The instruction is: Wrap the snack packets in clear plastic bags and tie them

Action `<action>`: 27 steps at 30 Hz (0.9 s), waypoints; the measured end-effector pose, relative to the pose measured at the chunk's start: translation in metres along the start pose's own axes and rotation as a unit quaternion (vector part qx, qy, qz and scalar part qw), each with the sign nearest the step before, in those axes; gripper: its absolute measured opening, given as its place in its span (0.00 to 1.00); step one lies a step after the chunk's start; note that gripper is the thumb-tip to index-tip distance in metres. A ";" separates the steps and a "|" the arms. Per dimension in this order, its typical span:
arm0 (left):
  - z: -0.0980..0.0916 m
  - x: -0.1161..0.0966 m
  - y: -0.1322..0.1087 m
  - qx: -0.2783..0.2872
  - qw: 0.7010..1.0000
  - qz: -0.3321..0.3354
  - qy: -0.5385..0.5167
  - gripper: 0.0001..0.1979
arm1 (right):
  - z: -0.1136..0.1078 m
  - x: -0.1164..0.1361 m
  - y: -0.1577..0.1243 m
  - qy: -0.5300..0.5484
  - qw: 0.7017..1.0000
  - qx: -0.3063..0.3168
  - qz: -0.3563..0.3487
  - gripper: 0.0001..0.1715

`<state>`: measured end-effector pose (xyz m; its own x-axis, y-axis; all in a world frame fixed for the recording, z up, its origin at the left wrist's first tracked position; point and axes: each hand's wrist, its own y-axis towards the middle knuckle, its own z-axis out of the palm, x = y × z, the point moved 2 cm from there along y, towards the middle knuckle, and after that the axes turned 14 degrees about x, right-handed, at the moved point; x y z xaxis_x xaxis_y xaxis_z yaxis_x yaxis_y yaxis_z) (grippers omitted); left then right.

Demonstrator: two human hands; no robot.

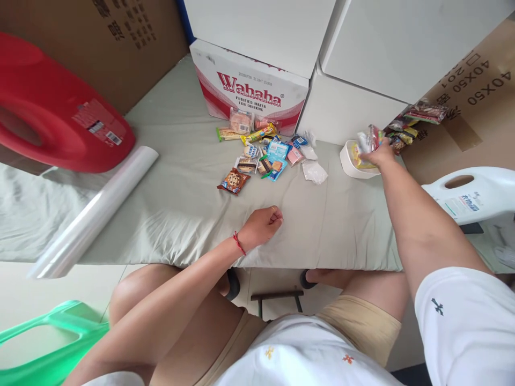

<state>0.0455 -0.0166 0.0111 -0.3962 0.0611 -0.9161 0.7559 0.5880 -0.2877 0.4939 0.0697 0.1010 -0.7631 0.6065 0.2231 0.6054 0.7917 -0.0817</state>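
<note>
My right hand (380, 154) grips a bunch of wrapped snack packets (369, 139) over a small white plastic tub (360, 171). Something yellow shows low in the tub, partly behind my fingers. My left hand (263, 225), with a red cord bracelet at the wrist, rests curled in a loose fist on the cloth and holds nothing visible. Beyond it lies a loose pile of snacks: a brown cookie packet (234, 181), a yellow wrapper (258, 134), blue packets (277, 155), a pink packet (295, 156) and a clear packet of white bits (315, 172).
A Wahaha water carton (249, 88) stands behind the pile, beside white drawers (350, 102). More snack packets (426, 112) sit at the right by a brown carton (478, 112). A white jug (478, 193) is near my right arm. Left are a red jug (60, 107) and a plastic film roll (96, 214).
</note>
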 end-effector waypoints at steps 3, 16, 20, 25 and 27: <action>-0.002 0.000 0.001 -0.008 1.000 0.010 0.008 0.03 | 0.000 0.007 -0.009 -0.015 0.999 0.018 0.037 0.54; -0.004 -0.003 -0.003 -0.033 0.999 0.005 -0.029 0.01 | 0.117 0.053 -0.146 0.061 0.977 0.083 -0.187 0.19; -0.003 -0.001 -0.001 -0.041 0.997 0.002 -0.062 0.01 | 0.112 0.051 -0.181 0.273 0.955 0.003 -0.117 0.14; 0.006 -0.001 0.003 -0.024 0.976 0.008 -0.217 0.12 | 0.135 0.087 -0.267 0.594 0.793 0.112 -0.075 0.16; 0.009 -0.002 0.003 -0.016 0.960 0.027 -0.280 0.17 | 0.143 0.103 -0.295 0.621 0.761 0.166 -0.090 0.17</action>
<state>0.0531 -0.0217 0.0095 -0.0079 -0.3447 -0.9387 0.7480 0.6209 -0.2344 0.2045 -0.0914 0.0091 0.1009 0.1133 0.9884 0.2689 0.9534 -0.1367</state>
